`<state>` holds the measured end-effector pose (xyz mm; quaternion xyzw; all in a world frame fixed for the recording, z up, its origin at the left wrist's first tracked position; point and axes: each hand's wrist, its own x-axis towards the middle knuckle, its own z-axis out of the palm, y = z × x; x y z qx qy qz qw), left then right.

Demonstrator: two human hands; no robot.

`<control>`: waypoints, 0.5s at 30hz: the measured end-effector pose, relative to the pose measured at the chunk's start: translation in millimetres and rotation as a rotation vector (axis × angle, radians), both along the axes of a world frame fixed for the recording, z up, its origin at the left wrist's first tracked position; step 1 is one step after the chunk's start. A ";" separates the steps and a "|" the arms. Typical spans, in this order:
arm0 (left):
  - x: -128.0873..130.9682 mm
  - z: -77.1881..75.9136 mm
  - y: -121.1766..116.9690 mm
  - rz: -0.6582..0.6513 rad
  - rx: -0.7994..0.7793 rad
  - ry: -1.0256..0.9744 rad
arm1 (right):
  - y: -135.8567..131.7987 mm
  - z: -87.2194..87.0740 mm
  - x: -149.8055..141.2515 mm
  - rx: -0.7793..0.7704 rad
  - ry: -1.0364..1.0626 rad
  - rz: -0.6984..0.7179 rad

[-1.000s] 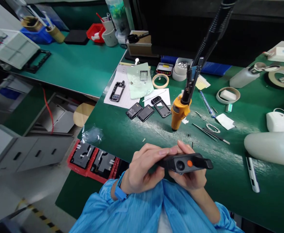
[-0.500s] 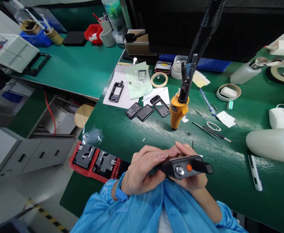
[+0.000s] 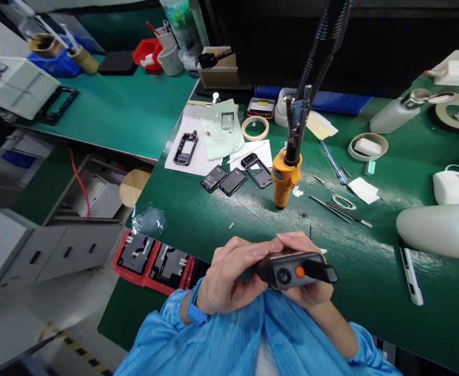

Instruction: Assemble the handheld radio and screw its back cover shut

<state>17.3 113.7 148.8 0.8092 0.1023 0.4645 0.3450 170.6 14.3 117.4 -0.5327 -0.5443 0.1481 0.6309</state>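
Both hands hold a black handheld radio [image 3: 292, 272] close in front of my body. Its top end faces up at me, showing a round dark knob, an orange button and a stubby antenna on the right. My left hand [image 3: 233, 271], with a blue band at the wrist, wraps around the radio's left side. From the far and right side my right hand [image 3: 311, 290] grips it, partly covered by the radio. Beyond the hands, a yellow power tool [image 3: 285, 180] hangs on a black corrugated sleeve. The radio's front face is hidden from view.
Two black batteries [image 3: 232, 181] and phone-like housings [image 3: 257, 169] lie beyond my hands. Tweezers [image 3: 341, 211] and a coiled white cable [image 3: 344, 202] sit to the right, near a white cylinder [image 3: 441, 233]. Red trays [image 3: 148, 278] with dark parts are at left.
The radio has shifted slightly left and turned a little; its knob, shiny before, now looks dark. Both hands keep their hold.
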 end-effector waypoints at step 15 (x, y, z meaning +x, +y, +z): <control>4.2 -8.6 1.2 0.007 -0.087 -0.049 | 9.7 10.0 -3.4 0.079 -0.170 -0.168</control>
